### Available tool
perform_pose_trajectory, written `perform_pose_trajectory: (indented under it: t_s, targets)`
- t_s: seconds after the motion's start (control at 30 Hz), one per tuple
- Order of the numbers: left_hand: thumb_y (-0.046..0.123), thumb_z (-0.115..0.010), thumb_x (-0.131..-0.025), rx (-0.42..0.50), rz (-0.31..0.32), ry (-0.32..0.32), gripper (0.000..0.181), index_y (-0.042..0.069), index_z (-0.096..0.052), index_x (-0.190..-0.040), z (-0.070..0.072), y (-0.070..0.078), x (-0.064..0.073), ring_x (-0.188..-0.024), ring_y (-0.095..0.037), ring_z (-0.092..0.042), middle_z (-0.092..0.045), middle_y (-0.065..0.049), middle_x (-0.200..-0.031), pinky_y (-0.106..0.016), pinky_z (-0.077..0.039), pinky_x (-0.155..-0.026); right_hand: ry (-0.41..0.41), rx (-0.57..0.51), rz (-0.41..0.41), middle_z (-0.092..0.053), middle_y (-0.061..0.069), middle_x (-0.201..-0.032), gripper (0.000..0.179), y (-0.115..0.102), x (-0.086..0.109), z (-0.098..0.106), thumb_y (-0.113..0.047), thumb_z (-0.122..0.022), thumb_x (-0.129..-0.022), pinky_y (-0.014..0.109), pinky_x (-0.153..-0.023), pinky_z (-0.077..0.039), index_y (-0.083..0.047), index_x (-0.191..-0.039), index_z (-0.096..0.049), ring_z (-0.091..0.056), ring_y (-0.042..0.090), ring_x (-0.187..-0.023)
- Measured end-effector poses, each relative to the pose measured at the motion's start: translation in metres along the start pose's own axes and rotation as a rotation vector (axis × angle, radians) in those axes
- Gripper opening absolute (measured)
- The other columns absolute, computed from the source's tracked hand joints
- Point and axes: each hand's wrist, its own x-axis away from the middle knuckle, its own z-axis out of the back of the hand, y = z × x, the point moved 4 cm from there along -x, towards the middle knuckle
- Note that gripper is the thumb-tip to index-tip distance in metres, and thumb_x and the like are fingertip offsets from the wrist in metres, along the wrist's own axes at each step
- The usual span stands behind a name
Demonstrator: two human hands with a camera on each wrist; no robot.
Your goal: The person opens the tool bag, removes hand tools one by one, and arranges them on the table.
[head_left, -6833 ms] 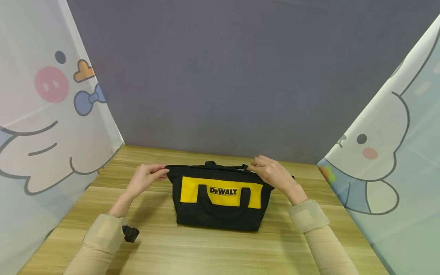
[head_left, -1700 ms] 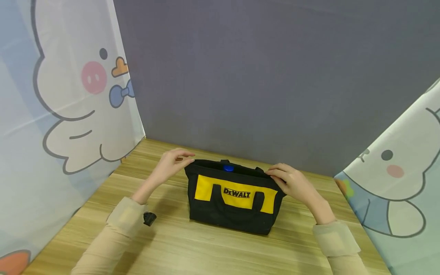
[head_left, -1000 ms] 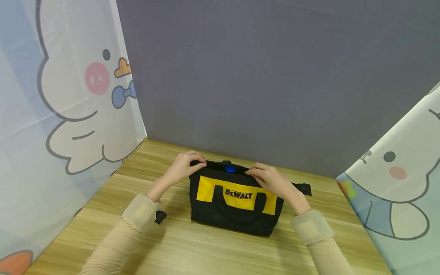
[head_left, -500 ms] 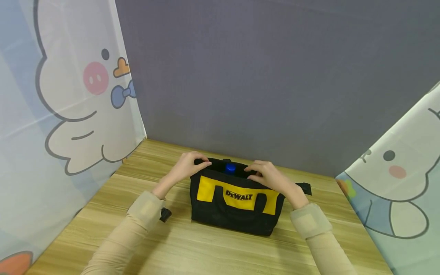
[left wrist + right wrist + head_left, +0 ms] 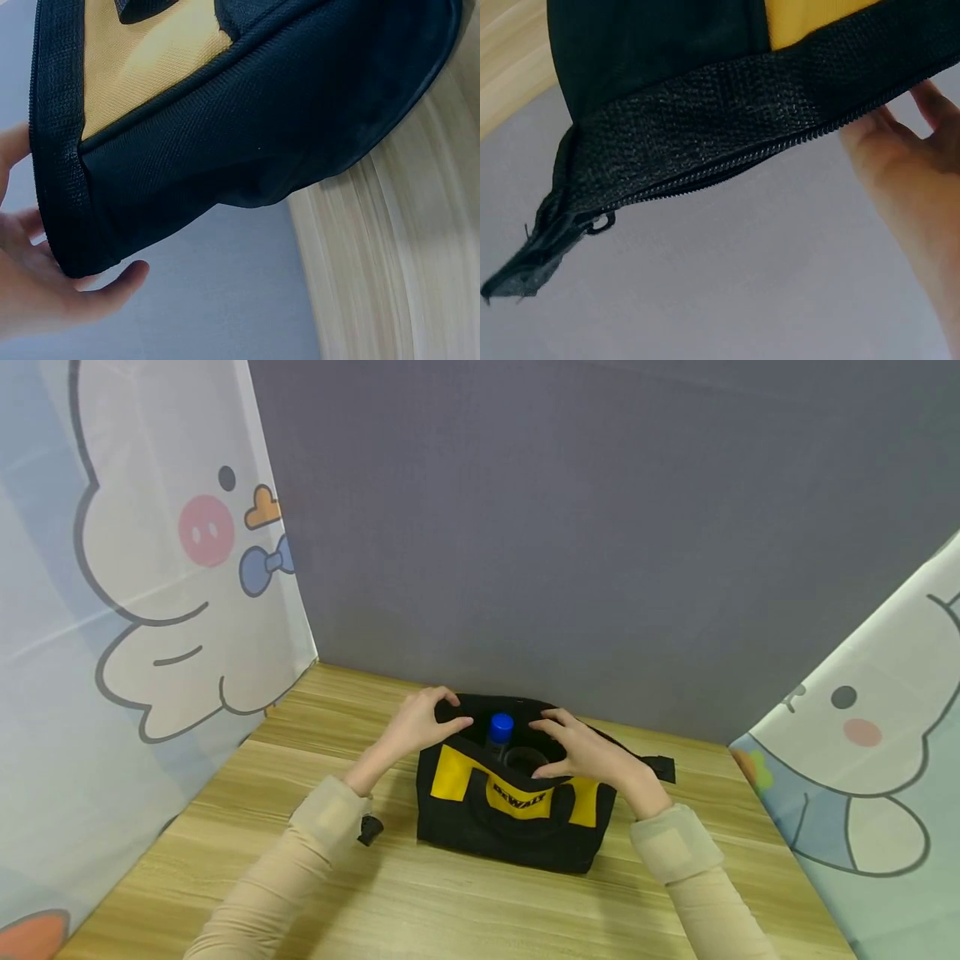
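Observation:
A black and yellow DeWalt tool bag (image 5: 495,842) stands upright on the table, its zipped mouth spread wide. Within it show a blue-capped bottle (image 5: 501,727) and a dark round ring-shaped thing (image 5: 527,762); their lower parts are hidden. My left hand (image 5: 412,727) is at the mouth's left end, thumb and fingers spread apart. At the right of the mouth, my right hand (image 5: 592,758) has its fingers toward the back rim and its thumb by the front rim. The right wrist view shows the parted zipper (image 5: 727,163) and its pull (image 5: 601,223).
The bag's black end tab (image 5: 660,768) sticks out to the right. Wood-grain table (image 5: 420,902) surrounds the bag. A grey wall (image 5: 525,527) rises close behind, with cartoon-printed cloths on the left (image 5: 150,693) and right (image 5: 892,810). A small black object (image 5: 370,830) hangs by the left cuff.
The bag's mouth has gone from nearly closed to wide apart, revealing the blue-capped bottle and the ring. Both hands have moved inward along the rim, and their fingers have spread.

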Motion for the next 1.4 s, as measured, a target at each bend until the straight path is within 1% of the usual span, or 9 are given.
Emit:
perform_pose_trajectory:
  t_s: [0.13, 0.3, 0.37, 0.47, 0.6, 0.7, 1.07, 1.27, 1.4]
  targets:
    - [0.041, -0.072, -0.089, -0.015, 0.01, -0.06, 0.053, 0.005, -0.059, -0.126, -0.002, 0.001, 0.002, -0.118, -0.037, -0.059, -0.061, -0.018, -0.133, -0.052, -0.051, -0.097, -0.055, -0.035, -0.051, -0.015, 0.026, -0.162, 0.083, 0.001, -0.001, -0.006, -0.04, -0.074, -0.087, 0.06, -0.109, -0.041, -0.009, -0.153, -0.035, -0.032, 0.047, -0.144]
    - [0.042, -0.073, -0.087, -0.032, 0.022, -0.162, 0.066, 0.005, -0.05, -0.137, -0.004, 0.005, 0.004, -0.128, -0.037, -0.052, -0.052, -0.019, -0.143, -0.055, -0.046, -0.105, -0.09, -0.047, -0.068, -0.002, 0.028, -0.163, 0.093, 0.004, -0.003, -0.014, -0.043, -0.076, -0.085, 0.063, -0.109, -0.038, -0.009, -0.156, -0.026, -0.022, 0.051, -0.147]
    - [0.043, -0.073, -0.087, -0.042, 0.031, -0.175, 0.068, 0.006, -0.048, -0.138, -0.005, 0.007, 0.003, -0.129, -0.037, -0.051, -0.05, -0.019, -0.145, -0.055, -0.045, -0.105, -0.1, -0.038, -0.071, 0.0, 0.029, -0.163, 0.097, 0.004, -0.004, -0.016, -0.045, -0.077, -0.083, 0.064, -0.109, -0.037, -0.008, -0.157, -0.024, -0.021, 0.052, -0.147]
    - [0.045, -0.071, -0.088, -0.063, 0.039, -0.127, 0.065, 0.006, -0.05, -0.136, -0.008, 0.009, 0.001, -0.124, -0.036, -0.055, -0.053, -0.018, -0.141, -0.053, -0.048, -0.102, -0.121, -0.037, -0.087, 0.004, 0.029, -0.163, 0.101, 0.0, -0.004, -0.018, -0.044, -0.078, -0.082, 0.065, -0.11, -0.035, -0.009, -0.158, -0.021, -0.017, 0.053, -0.148]
    - [0.045, -0.07, -0.09, -0.089, 0.036, -0.006, 0.055, 0.007, -0.056, -0.127, -0.013, 0.013, 0.002, -0.108, -0.033, -0.061, -0.061, -0.017, -0.13, -0.047, -0.055, -0.088, -0.136, -0.045, -0.101, 0.006, 0.028, -0.164, 0.103, -0.004, -0.003, -0.022, -0.043, -0.079, -0.081, 0.067, -0.111, -0.034, -0.011, -0.158, -0.019, -0.015, 0.053, -0.148]
    - [0.041, -0.073, -0.088, -0.106, 0.035, 0.025, 0.054, 0.007, -0.056, -0.126, -0.015, 0.013, 0.003, -0.105, -0.033, -0.062, -0.062, -0.016, -0.129, -0.045, -0.056, -0.083, -0.139, -0.036, -0.104, 0.004, 0.028, -0.164, 0.104, -0.006, -0.002, -0.024, -0.044, -0.08, -0.08, 0.066, -0.11, -0.035, -0.012, -0.158, -0.02, -0.018, 0.054, -0.147]
    - [0.035, -0.084, -0.079, -0.089, 0.08, -0.191, 0.082, 0.011, -0.04, -0.144, -0.017, 0.013, 0.007, -0.131, -0.04, -0.045, -0.044, -0.016, -0.147, -0.057, -0.044, -0.104, -0.137, -0.018, -0.154, -0.006, 0.027, -0.164, 0.105, -0.01, -0.003, -0.025, -0.044, -0.082, -0.078, 0.065, -0.111, -0.034, -0.01, -0.158, -0.023, -0.025, 0.054, -0.145]
    - [0.031, -0.086, -0.076, -0.097, 0.076, -0.244, 0.092, 0.01, -0.034, -0.148, -0.019, 0.014, 0.01, -0.135, -0.04, -0.041, -0.039, -0.018, -0.151, -0.056, -0.039, -0.111, -0.15, 0.038, -0.213, -0.014, 0.028, -0.162, 0.106, -0.011, -0.005, -0.025, -0.049, -0.081, -0.078, 0.062, -0.11, -0.038, -0.006, -0.157, -0.024, -0.032, 0.052, -0.143]
    - [0.031, -0.089, -0.073, -0.086, 0.079, -0.246, 0.098, 0.01, -0.031, -0.15, -0.022, 0.014, 0.012, -0.135, -0.04, -0.041, -0.038, -0.018, -0.151, -0.056, -0.039, -0.112, -0.147, 0.058, -0.25, -0.019, 0.03, -0.16, 0.107, -0.01, -0.008, -0.025, -0.051, -0.081, -0.077, 0.06, -0.109, -0.04, -0.004, -0.155, -0.026, -0.036, 0.049, -0.141]
